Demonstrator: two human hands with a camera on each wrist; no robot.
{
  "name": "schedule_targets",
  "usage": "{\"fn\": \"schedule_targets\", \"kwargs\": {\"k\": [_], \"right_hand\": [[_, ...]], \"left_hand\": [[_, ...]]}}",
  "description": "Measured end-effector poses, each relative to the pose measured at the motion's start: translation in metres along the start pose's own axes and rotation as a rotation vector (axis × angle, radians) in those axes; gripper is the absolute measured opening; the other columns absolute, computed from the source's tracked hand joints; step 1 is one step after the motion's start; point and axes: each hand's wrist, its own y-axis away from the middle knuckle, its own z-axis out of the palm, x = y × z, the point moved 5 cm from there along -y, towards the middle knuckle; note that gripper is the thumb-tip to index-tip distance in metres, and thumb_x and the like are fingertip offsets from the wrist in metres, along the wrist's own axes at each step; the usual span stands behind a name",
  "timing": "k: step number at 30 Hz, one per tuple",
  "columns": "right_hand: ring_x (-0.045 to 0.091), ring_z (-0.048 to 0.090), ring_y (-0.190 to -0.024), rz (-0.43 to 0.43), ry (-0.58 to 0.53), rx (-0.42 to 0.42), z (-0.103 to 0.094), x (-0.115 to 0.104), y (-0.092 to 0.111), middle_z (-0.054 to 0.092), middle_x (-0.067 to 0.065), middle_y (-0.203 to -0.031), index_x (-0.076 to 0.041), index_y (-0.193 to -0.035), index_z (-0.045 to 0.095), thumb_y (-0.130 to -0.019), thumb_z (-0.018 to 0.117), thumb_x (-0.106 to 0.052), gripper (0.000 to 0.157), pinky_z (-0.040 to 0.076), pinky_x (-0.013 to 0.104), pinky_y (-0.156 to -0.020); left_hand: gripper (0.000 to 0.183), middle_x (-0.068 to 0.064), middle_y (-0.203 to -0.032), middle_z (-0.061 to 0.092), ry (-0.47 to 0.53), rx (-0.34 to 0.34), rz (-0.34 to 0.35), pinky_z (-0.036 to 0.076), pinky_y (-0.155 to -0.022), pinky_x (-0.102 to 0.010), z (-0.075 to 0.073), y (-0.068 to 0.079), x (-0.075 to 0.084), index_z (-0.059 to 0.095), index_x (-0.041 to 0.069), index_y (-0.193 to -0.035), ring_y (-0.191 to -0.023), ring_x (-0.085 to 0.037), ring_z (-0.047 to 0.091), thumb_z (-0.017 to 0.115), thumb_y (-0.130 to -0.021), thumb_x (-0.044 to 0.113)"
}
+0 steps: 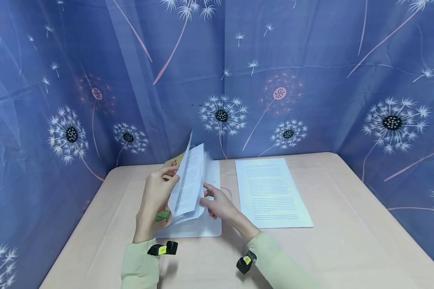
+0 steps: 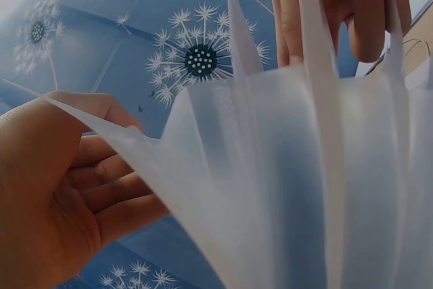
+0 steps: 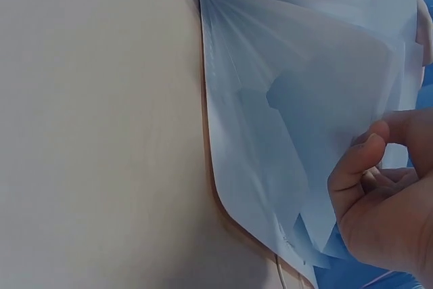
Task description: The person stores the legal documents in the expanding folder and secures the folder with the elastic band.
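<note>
A folder (image 1: 207, 229) with translucent plastic pockets (image 2: 291, 167) stands fanned open on the table, left of centre. Its cover (image 1: 162, 216) carries a colourful cartoon print and is lifted to the left. My left hand (image 1: 157, 190) holds the raised left leaves near their edge, thumb on the near side. On the other side, my right hand (image 1: 220, 204) pinches the edge of a pocket between thumb and forefinger, as the right wrist view shows. Printed paper (image 1: 189, 176) shows inside the pockets. How many leaves each hand holds is hidden.
Printed sheets (image 1: 271, 192) lie flat on the pale table (image 1: 329, 249), right of the folder. A thin cord (image 1: 228, 192) loops out at the folder's right edge. Blue dandelion-patterned curtains (image 1: 311, 60) enclose the table's back and sides.
</note>
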Motion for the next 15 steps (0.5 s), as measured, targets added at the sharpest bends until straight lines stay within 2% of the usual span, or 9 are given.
{"fn": "schedule_targets", "kwargs": {"k": [7,15], "right_hand": [[0.008,0.045,-0.045,-0.055,0.014,0.053,-0.01,-0.008,0.008,0.061,0.007,-0.101,-0.007,-0.15,0.043,-0.096,0.061,-0.016,0.058,0.04,0.022,-0.041],[0.008,0.046,-0.045,-0.034,0.012,0.033,-0.011,-0.006,0.008,0.063,0.003,-0.095,-0.007,-0.148,0.046,-0.094,0.064,-0.017,0.058,0.04,0.022,-0.042]], "left_hand": [[0.032,-0.009,-0.1,0.07,0.002,-0.003,-0.015,0.05,-0.065,-0.03,0.001,0.0,0.0,0.071,0.013,-0.121,-0.077,-0.02,0.065,0.061,-0.092,0.019],[0.032,-0.008,-0.101,0.07,-0.007,-0.009,-0.016,0.049,-0.062,-0.028,0.002,0.0,0.0,0.071,0.014,-0.122,-0.074,-0.018,0.064,0.06,-0.092,0.021]]}}
